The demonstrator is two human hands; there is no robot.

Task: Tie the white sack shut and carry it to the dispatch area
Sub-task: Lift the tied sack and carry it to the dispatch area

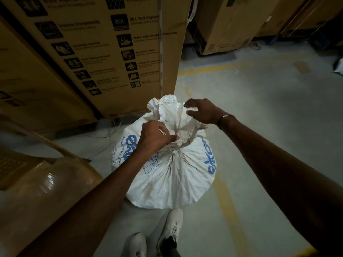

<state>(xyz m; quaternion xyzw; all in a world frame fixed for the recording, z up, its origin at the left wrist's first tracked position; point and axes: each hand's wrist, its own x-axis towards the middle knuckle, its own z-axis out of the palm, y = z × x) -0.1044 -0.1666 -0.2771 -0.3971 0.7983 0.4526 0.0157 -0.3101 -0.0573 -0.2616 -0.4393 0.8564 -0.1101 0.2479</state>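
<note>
Tall cardboard cartons [96, 52] printed with black icons and feature text rise beyond the fingers, their base just past the sack's bunched top. More cartons [232, 25] stand farther off, up and to the right of the right hand. The grey concrete floor [269, 108] spreads under and to the right of both hands, with a yellow painted line [228, 206] running below the right forearm.

The white sack [170, 179] with blue lettering stands on the floor directly beneath the hands, its full, rounded body lying below the fingers and toward the person. Its neck is gathered into a tight cinch just under the left fingers, and the loose fabric above that cinch flares up between the two hands.

A wrapped, glossy brown bundle [46, 191] sits to the left of the left forearm. Two light shoes [172, 227] show on the floor below the sack, nearest the person.

The left hand [155, 137] is clenched on the crumpled fabric just above the cinch, thumb and fingers pinching the sack material. The right hand [203, 111] hovers at the far right edge of the flared top with fingers curled and spread, not closed on anything; its fingertips are near the fabric's edge, and I cannot tell whether they touch it. A thin dark band [223, 118] circles the right wrist.
</note>
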